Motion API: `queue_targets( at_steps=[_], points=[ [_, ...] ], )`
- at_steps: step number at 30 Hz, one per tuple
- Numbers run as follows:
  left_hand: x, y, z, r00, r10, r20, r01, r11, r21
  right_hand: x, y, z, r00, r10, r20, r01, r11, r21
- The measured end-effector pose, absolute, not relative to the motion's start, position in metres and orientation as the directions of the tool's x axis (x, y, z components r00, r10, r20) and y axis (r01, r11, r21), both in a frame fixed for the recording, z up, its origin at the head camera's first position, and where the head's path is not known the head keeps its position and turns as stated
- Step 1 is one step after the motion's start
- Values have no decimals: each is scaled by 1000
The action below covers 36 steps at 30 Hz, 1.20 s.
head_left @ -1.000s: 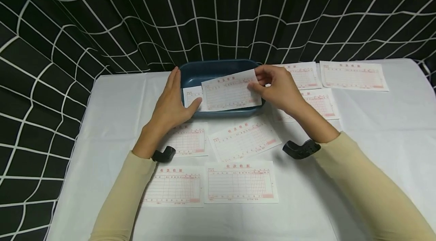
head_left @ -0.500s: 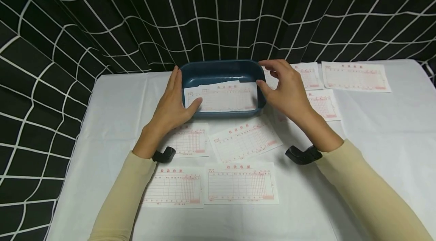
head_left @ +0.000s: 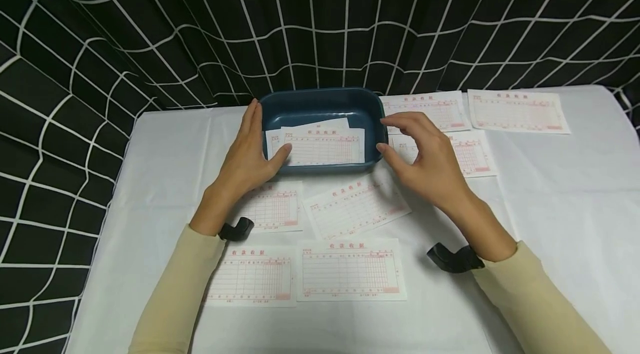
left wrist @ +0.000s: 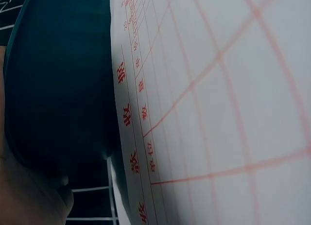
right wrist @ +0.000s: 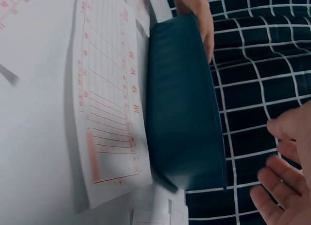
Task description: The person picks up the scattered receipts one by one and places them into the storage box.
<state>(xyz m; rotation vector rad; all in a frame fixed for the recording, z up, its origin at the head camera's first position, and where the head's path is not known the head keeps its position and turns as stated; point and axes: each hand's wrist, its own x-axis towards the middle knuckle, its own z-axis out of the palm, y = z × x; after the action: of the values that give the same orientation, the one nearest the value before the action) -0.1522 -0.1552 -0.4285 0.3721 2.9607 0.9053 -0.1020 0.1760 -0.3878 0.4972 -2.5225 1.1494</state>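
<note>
At the far edge of a white-covered table (head_left: pixel 550 220), head view: one blue tub (head_left: pixel 320 103) is standing between two hands. Several printed slips (head_left: pixel 322 152) are lying overlapped inside, toward the front, one showing at a tilt beneath the uppermost. One left hand (head_left: pixel 243 158), fingers extended, is resting along the tub's left end, its thumb reaching over the rim. One right hand (head_left: pixel 434 162), thumb and fingers parted wide, is hovering just beside the right end. Four loose slips (head_left: pixel 351 270) are lying in front, one of them slanting. Three further slips (head_left: pixel 517 112) are lying to the right of the tub. Two black wrist pieces (head_left: pixel 455 259) and two tan sleeves (head_left: pixel 535 293) are showing at the arms. One black curtain (head_left: pixel 320 15) with white grid lines is hanging behind.

Left wrist view: one slip, red-printed, is filling the right side; the tub is showing dark beside it, part of the left hand touching its edge.

Right wrist view: the right hand is showing loosely bent fingers, well parted from the thumb and apart from the tub; one slip is lying just beside the tub's wall, and the left hand is touching the far end.
</note>
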Motion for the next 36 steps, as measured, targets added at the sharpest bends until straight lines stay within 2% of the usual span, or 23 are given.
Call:
queue_targets(
  at_steps=[11,24,36],
  points=[
    [-151,-155,-428,-969,241,48,227,804,549,-76,179,-402,-858,-267,440,-509,562,-652],
    [-152,-158,-428,-970,236,56,226,802,553,-64,182,-423,-878,-325,352,-479,581,-658],
    [-152,-157,-428,-968,245,57,235,802,548,-58,186,-439,-905,-421,63,-368,700,-612]
  ],
)
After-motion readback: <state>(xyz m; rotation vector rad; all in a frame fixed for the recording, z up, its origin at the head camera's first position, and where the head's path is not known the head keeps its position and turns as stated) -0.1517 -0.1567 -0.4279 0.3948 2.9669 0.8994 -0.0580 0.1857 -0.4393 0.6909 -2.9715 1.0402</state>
